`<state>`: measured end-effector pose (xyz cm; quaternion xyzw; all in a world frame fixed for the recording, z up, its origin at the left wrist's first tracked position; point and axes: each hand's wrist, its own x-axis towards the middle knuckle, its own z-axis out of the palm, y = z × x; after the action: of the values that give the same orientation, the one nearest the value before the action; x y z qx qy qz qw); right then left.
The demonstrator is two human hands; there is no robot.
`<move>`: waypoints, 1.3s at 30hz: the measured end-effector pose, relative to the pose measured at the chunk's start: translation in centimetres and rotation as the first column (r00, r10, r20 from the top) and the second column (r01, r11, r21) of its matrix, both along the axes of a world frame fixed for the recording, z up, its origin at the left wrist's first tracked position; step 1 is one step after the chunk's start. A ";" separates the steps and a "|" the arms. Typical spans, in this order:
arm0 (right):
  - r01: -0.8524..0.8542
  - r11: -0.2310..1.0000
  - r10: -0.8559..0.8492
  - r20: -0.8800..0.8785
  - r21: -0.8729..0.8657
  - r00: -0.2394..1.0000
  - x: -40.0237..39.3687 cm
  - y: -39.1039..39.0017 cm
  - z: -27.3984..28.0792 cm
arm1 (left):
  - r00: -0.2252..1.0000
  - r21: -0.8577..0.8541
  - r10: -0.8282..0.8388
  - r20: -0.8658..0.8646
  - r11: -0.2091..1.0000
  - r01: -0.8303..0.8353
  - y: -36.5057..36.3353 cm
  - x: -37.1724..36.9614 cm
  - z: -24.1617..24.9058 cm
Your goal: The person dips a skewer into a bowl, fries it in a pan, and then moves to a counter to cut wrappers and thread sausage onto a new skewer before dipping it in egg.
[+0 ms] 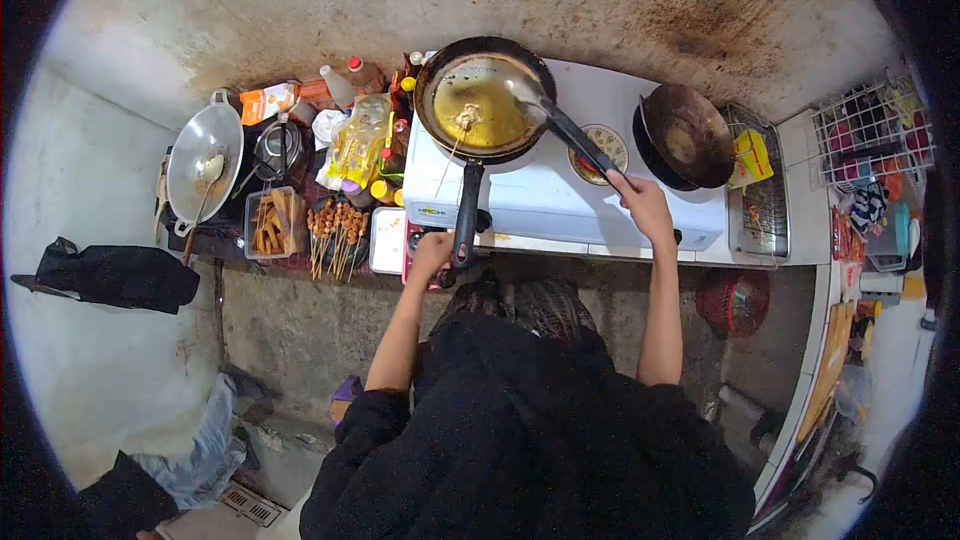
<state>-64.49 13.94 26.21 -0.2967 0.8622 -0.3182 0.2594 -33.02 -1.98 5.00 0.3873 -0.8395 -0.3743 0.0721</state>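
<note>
Right hand (645,204) grips utensil (580,136); left hand (431,253) beside pan handle (468,208).

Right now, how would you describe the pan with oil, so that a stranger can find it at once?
On the white stove, look to the left part. The pan sits there, its black handle toward the front. Unlike the wok at the right, it shows yellow oil with a skewer in it.

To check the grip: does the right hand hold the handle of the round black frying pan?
No, the right hand holds a black-handled metal utensil, and the long black pan handle lies apart from it.
</note>
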 end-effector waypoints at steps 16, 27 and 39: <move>-0.230 0.920 0.325 -0.290 0.318 0.900 -0.8 -6.2 5.7 | 0.933 0.540 0.288 -0.215 0.831 -0.133 -5.8 -2.0 12.4; -0.229 0.939 0.280 -0.184 0.257 0.942 -1.3 -6.6 6.7 | 0.935 0.511 0.220 -0.278 0.858 -0.050 -6.1 -2.2 12.2; -0.199 0.929 0.280 -0.241 0.312 0.929 -1.4 -6.7 7.5 | 0.901 0.486 0.320 -0.294 0.861 -0.148 -5.8 -2.4 11.6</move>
<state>-65.90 7.26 33.74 -0.4029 0.8835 -0.1122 0.2112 -35.38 -7.79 16.60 0.4177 -0.6464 -0.6126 0.1802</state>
